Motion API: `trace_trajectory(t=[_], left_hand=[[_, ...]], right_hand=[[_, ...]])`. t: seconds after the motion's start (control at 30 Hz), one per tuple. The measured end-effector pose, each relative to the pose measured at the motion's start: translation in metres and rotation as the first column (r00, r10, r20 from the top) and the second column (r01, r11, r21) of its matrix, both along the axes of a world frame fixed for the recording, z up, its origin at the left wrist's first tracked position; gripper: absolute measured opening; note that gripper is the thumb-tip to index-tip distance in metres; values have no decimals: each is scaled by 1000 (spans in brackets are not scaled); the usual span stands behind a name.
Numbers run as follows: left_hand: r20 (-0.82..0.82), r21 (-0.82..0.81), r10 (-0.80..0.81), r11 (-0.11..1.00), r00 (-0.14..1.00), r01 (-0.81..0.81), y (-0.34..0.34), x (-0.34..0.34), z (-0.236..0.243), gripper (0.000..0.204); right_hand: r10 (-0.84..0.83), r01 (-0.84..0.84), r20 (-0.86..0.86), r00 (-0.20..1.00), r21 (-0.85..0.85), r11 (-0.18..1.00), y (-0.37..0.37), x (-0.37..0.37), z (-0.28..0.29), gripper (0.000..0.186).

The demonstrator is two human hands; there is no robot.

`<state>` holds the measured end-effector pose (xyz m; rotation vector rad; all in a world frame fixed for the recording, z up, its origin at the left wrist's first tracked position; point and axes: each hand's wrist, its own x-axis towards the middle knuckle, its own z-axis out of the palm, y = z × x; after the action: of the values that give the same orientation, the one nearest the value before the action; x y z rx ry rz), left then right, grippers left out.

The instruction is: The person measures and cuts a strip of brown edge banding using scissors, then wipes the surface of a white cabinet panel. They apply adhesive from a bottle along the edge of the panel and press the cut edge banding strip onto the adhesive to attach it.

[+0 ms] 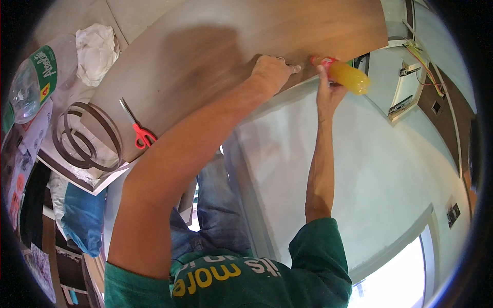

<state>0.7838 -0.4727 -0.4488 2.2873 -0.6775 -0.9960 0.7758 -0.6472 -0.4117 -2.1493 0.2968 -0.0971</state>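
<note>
A brown wood-look board (205, 66) curves across the upper part of the view. On it, close to its near edge, rests my left hand (272, 72), with one finger stretched to the right and the others partly bent; I see nothing held in it. To its right, my right hand (330, 95) is closed around a bottle of yellow liquid (350, 78). The bottle is tipped on its side, slightly blurred, with its red-capped end toward my left hand and at the board's edge. Red-handled scissors (138, 128) lie on the board, left of my left forearm.
Left of the scissors are coiled dark edging strips (84, 136). Behind them lie a large clear bottle with a green label (43, 69) and a crumpled white cloth (96, 54). An open white drawer-like box (398, 84) and loose wires (426, 66) are at the right.
</note>
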Motion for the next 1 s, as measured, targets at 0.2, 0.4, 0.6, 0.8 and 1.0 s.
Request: trace_trajectory(t=[0.2,0.4,0.6,0.8,1.0], left_hand=[[37,33,-12,999,999,11,0,-1,0,54],[97,7,12,1000,995,-13,2,-5,-1,50],[145,-63,96,994,985,-88,11,-13,-2,40],[176,-85,152,987,973,-139,13,-18,-3,30],[174,-87,181,982,968,-168,10,-19,-3,25]], right_hand=[[-46,45,11,999,30,999,-3,6,0,34],[21,-25,-25,999,-144,989,3,-10,-2,38],[0,0,51,999,4,1000,12,-16,1,39],[-75,75,-14,997,-5,997,18,-16,3,38],[195,-166,112,975,-225,960,25,-15,5,32]])
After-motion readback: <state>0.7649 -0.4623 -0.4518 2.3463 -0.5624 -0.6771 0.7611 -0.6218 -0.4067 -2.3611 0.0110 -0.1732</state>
